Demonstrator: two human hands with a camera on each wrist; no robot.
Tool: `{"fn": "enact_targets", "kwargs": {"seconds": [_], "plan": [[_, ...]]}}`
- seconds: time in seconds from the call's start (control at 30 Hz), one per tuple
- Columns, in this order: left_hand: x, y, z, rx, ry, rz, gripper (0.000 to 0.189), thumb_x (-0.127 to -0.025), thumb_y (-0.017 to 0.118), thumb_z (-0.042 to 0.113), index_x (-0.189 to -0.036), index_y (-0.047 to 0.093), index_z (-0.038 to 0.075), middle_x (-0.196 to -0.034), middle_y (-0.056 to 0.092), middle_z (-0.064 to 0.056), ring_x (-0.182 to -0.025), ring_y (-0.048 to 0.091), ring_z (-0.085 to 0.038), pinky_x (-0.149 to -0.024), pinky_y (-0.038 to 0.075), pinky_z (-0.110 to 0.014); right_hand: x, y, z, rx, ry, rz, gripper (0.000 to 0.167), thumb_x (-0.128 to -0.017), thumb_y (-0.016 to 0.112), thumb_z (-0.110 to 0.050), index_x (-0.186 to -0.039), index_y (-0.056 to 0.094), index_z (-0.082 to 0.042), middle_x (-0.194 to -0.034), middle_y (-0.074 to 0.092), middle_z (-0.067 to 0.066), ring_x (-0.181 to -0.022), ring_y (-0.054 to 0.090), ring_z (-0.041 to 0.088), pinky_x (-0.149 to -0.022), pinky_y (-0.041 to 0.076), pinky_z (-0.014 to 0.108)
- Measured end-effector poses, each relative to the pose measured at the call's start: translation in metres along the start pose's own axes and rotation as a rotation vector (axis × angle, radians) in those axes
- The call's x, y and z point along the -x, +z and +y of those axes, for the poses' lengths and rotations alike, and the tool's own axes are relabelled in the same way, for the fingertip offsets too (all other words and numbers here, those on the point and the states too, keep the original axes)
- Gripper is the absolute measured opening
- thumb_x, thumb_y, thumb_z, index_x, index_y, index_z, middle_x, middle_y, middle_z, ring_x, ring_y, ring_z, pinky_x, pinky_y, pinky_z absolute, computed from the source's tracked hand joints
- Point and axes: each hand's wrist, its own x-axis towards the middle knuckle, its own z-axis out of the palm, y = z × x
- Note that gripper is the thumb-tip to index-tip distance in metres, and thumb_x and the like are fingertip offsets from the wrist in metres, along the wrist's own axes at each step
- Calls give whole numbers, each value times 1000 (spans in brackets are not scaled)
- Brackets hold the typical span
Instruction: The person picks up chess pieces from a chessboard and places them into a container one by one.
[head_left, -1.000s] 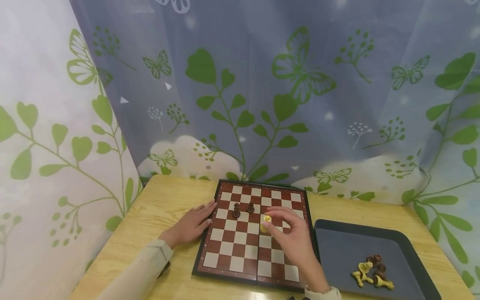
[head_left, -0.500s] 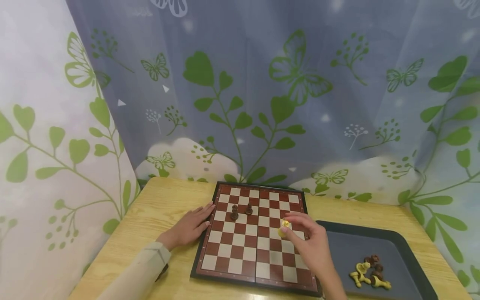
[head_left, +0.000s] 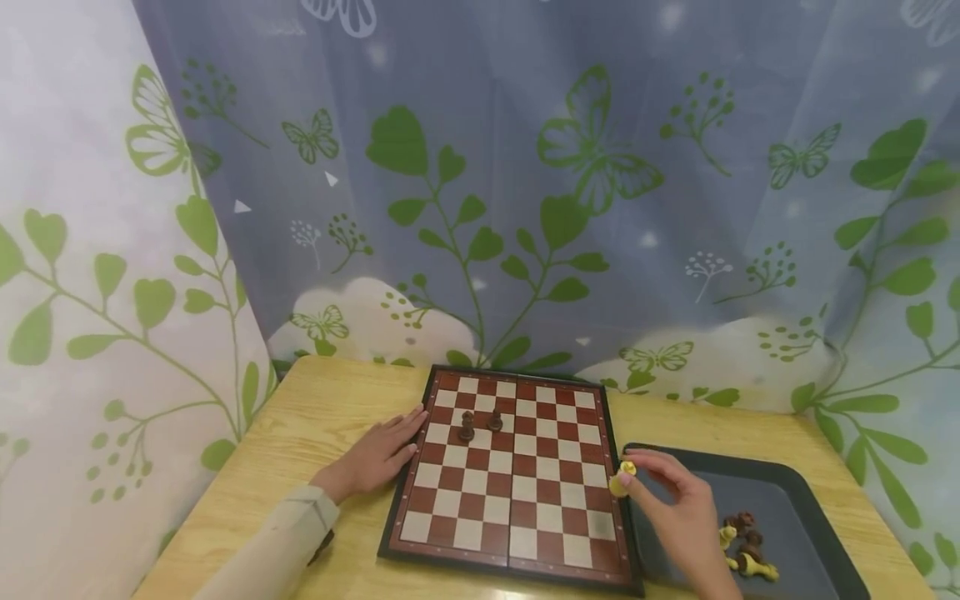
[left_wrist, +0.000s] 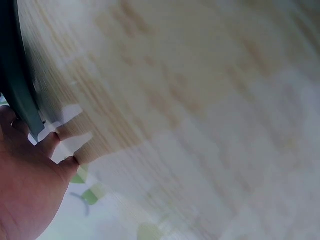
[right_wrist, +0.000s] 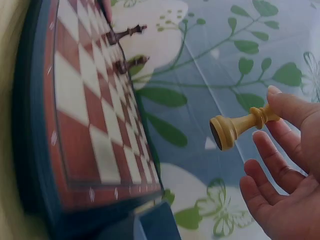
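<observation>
My right hand (head_left: 678,512) pinches a yellow chess piece (head_left: 621,483) by its top between thumb and fingers, over the right edge of the chessboard (head_left: 487,533). The right wrist view shows the piece's base (right_wrist: 221,132) raised above the board, its head partly hidden by the fingertips. My left hand (head_left: 371,458) lies with outstretched fingers against the board's left edge; in the left wrist view the fingers meet the board's dark side (left_wrist: 22,100). Two dark brown chess pieces, a taller one (head_left: 467,427) and a shorter one (head_left: 495,421), stand on the board's far left half.
A dark grey tray (head_left: 795,492) sits right of the board, partly behind my right hand. Several yellow and brown chess pieces (head_left: 752,546) lie heaped in it. Board and tray share a wooden table (head_left: 337,396), with a patterned curtain (head_left: 480,167) behind and at the sides.
My right hand has carried the yellow chess piece rightward, from the middle of the board to its right edge beside the tray. The left hand and the two brown pieces have stayed put.
</observation>
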Motion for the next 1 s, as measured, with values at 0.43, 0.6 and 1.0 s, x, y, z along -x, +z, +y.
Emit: {"fn": "enact_targets", "kwargs": {"seconds": [0.43, 0.6, 1.0], "plan": [[0, -1, 2, -2, -14, -14, 56, -111, 39, 24, -161, 26, 3, -167, 23, -16, -146, 30, -52, -114, 20, -75, 5, -25, 15, 77, 61, 29, 25, -93, 76, -18, -116, 75, -6, -120, 70, 4, -105, 56, -15, -90, 47, 6], [0, -3, 3, -6, -14, -11, 56, -111, 40, 23, -161, 27, 3, -167, 24, -18, -145, 32, -53, -113, 21, -76, 6, -30, 17, 93, 87, 26, 28, -94, 75, -22, -118, 74, -7, -121, 69, 1, -106, 55, -16, -91, 47, 7], [1, -1, -1, 1, -5, 1, 56, -110, 41, 25, -161, 28, 3, -166, 25, -18, -144, 33, -54, -112, 22, -77, 10, -39, 24, 112, 69, 86, 23, -93, 76, -16, -114, 75, -7, -116, 72, -1, -103, 57, -15, -89, 46, 6]]}}
